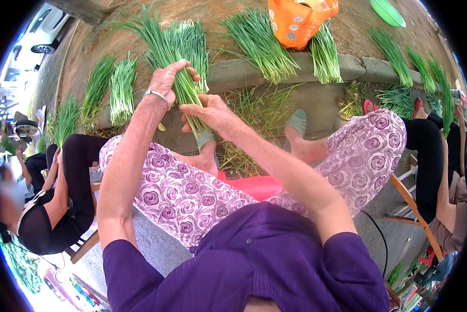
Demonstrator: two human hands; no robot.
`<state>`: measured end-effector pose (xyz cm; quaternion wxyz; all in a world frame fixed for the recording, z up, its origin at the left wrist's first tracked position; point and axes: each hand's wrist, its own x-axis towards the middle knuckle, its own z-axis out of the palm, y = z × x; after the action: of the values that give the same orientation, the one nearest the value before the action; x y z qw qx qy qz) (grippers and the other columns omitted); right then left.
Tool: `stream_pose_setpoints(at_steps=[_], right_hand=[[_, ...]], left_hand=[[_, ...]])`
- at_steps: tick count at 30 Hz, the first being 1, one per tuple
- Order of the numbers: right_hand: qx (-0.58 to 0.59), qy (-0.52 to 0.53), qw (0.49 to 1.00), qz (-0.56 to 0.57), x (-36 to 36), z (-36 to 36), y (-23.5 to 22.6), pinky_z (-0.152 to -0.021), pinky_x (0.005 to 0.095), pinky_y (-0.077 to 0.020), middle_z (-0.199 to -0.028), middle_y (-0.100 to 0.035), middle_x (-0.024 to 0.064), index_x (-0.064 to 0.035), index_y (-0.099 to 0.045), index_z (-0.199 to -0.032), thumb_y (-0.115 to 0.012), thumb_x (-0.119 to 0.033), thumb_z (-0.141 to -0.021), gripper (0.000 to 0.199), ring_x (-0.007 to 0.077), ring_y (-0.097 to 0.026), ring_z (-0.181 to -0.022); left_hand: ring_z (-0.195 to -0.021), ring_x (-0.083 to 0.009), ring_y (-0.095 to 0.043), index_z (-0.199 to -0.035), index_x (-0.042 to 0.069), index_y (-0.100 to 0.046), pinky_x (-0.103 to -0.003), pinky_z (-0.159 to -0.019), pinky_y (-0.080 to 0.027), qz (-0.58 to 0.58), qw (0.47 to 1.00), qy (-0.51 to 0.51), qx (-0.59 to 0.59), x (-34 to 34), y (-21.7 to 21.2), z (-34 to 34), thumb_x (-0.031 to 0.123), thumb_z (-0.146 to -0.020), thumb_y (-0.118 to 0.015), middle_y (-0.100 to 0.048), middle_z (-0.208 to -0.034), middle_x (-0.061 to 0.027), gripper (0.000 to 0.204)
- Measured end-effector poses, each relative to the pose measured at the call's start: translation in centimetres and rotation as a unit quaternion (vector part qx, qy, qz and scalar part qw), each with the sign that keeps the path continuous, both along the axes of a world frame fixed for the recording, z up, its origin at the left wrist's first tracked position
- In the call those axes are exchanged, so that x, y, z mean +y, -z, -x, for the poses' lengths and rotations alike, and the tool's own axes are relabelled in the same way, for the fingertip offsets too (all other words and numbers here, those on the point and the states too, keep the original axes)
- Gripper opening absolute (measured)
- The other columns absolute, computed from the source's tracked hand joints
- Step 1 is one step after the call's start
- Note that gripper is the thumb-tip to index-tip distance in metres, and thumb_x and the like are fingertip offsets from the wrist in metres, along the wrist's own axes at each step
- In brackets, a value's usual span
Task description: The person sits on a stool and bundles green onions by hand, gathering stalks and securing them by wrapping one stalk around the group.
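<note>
A thick bunch of green chives is held up in front of me, leaves pointing away and pale stem ends towards my feet. My left hand, with a silver bracelet at the wrist, is closed round its middle. Lower down, my right hand grips the stems between thumb and fingers. Just behind the held bunch lies another chive bunch, partly covered by it. Loose chive trimmings are scattered on the ground between my feet.
A stone curb runs across ahead, with chive bunches laid along it. An orange bag stands among them. A green basin lies far right. People sit close by: one person at left, another at right.
</note>
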<state>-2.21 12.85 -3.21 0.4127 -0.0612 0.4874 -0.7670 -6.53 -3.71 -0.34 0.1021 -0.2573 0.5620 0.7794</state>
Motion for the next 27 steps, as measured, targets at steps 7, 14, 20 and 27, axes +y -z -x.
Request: stream_pose_setpoints(at_steps=[7, 14, 20, 27], right_hand=[[-0.042, 0.001, 0.999, 0.004, 0.4, 0.0, 1.2, -0.047, 0.0238, -0.0462, -0.074, -0.062, 0.0048, -0.0018, -0.059, -0.094, -0.066, -0.023, -0.087, 0.024, 0.0104, -0.057, -0.053], [0.047, 0.048, 0.995, -0.069, 0.5, 0.3, -0.1, -0.044, 0.0246, -0.0439, -0.069, -0.059, 0.0030, -0.0012, -0.057, -0.089, -0.064, -0.023, -0.088, 0.023, 0.0095, -0.055, -0.051], [-0.029, 0.053, 0.998, -0.012, 0.2, 0.3, 0.2, -0.040, 0.0259, -0.0423, -0.064, -0.057, 0.0021, -0.0019, -0.056, -0.083, -0.060, -0.026, -0.090, 0.026, 0.0091, -0.052, -0.046], [-0.027, 0.079, 0.996, -0.010, 0.2, 0.4, -0.1, -0.038, 0.0237, -0.0342, -0.061, -0.052, 0.0001, -0.0046, -0.055, -0.082, -0.059, -0.030, -0.092, 0.028, 0.0074, -0.045, -0.044]], left_hand=[[-0.075, -0.0233, -0.066, -0.100, 0.002, -0.059, -0.035, -0.065, -0.056, -0.035, 0.999, 0.030, 0.002, 0.4, 1.2, -0.3, 0.019, -0.088, -0.066, -0.065, -0.082, -0.0103, 0.022], [-0.068, -0.0217, -0.065, -0.098, 0.001, -0.060, -0.034, -0.061, -0.056, -0.018, 1.000, 0.019, 0.004, 1.2, 1.6, 0.2, 0.019, -0.085, -0.068, -0.064, -0.078, -0.0092, 0.023], [-0.061, -0.0245, -0.065, -0.091, -0.003, -0.060, -0.035, -0.055, -0.057, -0.022, 1.000, 0.000, -0.020, 1.3, 1.7, 0.6, 0.014, -0.080, -0.071, -0.064, -0.073, -0.0136, 0.024], [-0.060, -0.0224, -0.065, -0.092, -0.001, -0.061, -0.033, -0.053, -0.056, -0.012, 1.000, 0.025, -0.010, 1.9, 1.8, 1.3, 0.020, -0.081, -0.072, -0.065, -0.072, -0.0118, 0.026]])
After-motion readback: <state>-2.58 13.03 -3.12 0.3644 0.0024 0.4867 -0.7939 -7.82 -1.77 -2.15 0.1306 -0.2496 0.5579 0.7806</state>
